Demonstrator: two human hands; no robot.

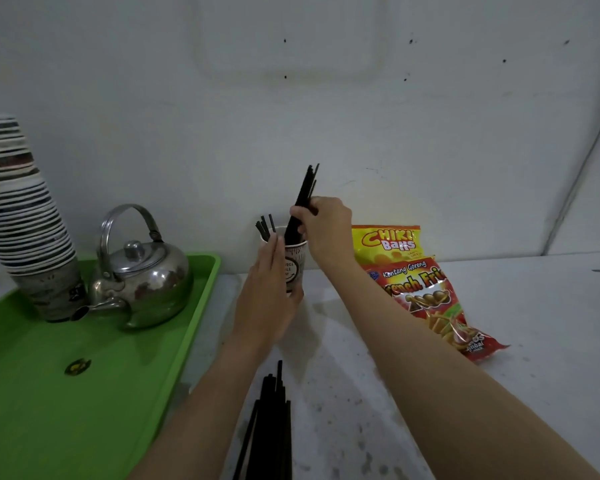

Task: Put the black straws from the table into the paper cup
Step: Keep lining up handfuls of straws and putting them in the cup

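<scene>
Right hand [326, 226] pinches a bundle of black straws [303, 199] at mid-length; long axis near upright, tops tilted right, lower ends inside the paper cup [295, 261]. Left hand [269, 292] wraps the cup's side. Shorter straw ends [265, 226] lean left in the cup. More loose straws [272, 420] lie on the table [378, 393], pointing toward the cup.
</scene>
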